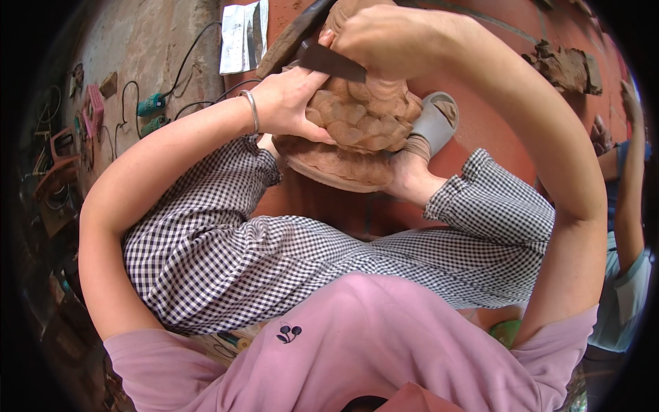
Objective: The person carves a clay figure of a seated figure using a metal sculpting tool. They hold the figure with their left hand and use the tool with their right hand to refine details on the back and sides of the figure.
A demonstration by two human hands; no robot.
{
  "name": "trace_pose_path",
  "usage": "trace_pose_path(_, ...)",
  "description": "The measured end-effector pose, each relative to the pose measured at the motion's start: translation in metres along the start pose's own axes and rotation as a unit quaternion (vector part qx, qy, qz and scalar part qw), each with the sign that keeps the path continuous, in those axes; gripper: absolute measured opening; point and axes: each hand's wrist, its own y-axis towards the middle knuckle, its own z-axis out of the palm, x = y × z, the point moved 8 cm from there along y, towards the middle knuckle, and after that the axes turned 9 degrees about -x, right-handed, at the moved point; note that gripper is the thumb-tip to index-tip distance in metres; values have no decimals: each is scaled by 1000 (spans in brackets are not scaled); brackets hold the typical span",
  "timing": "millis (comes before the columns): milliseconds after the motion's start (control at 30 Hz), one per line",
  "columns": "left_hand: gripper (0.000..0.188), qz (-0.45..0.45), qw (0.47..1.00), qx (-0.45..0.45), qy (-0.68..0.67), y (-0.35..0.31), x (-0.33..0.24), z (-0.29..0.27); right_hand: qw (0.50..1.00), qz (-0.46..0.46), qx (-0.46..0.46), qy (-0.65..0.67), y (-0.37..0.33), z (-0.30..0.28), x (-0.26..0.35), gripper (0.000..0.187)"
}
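Note:
A brown carving [364,117], which looks like wood, stands between my feet, with rounded overlapping lobes above a broad base [329,168]. My left hand [292,103] grips its left side, thumb pressed against the lobes and fingers reaching toward the top. Over the upper part bends my right hand [377,44], closed, its fingertips mostly hidden. A flat dark brown strip [333,62], like a piece of sandpaper, sticks out between the two hands and lies against the carving; my right fingers appear to pinch it.
Green power tools [151,104] with black cords lie on the floor at left. Beyond the carving are a paper sheet [244,38] and a dark curved piece of wood [292,38]. A rough brown block [563,67] sits at far right, near another person's arm [628,185].

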Motion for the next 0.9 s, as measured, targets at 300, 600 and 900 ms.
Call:
trace_pose_path(300, 134, -5, 1000, -1, 3, -3, -1, -5, 999, -41, 8, 0, 5, 6, 4, 29)
trace_pose_path(600, 133, 1, 1000, -21, 5, -3, 0, -4, 981, -99, -118, -120, -13, -2, 12, 23)
trace_pose_path(900, 130, 22, 998, -57, 20, -6, 2, -5, 990, 119, 59, -48, -3, -2, 5, 29)
